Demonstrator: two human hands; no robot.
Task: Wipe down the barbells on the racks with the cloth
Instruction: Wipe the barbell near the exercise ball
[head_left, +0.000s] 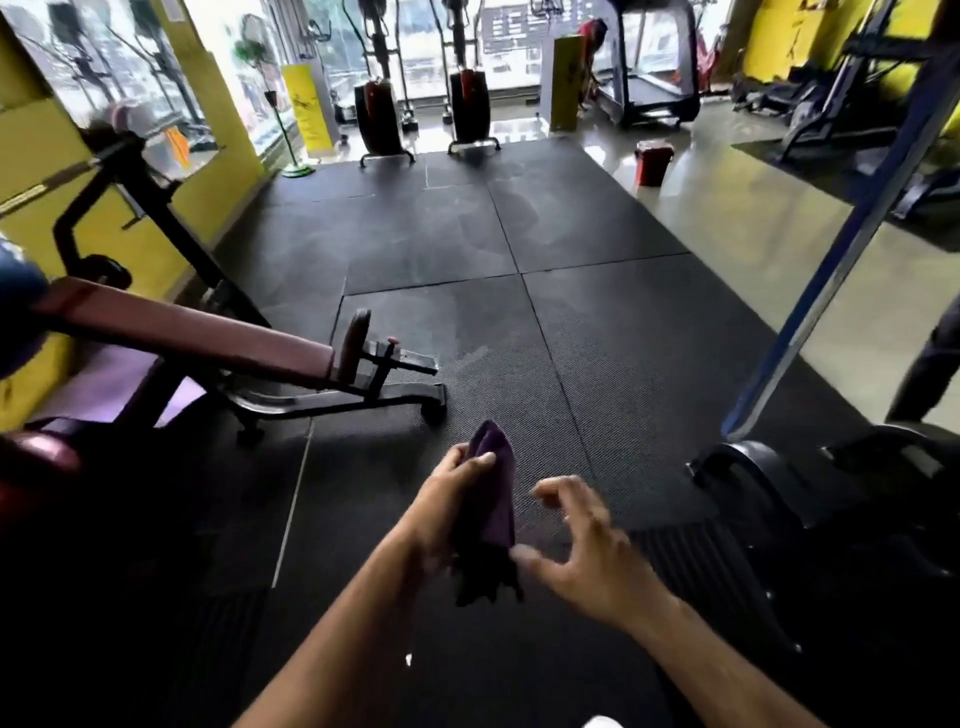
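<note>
Left hand (447, 499) grasps purple cloth (493, 499) at 6 o'clock over black floor mat (597, 338); right hand (587, 545) beside it, fingers loosely spread, holding nothing.

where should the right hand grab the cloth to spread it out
Judging by its pose, take the cloth by the loose lower edge. The left hand grips its upper part and the rest hangs free. The right hand is open just beside it, so come in from the right and pinch that dangling edge.
</note>
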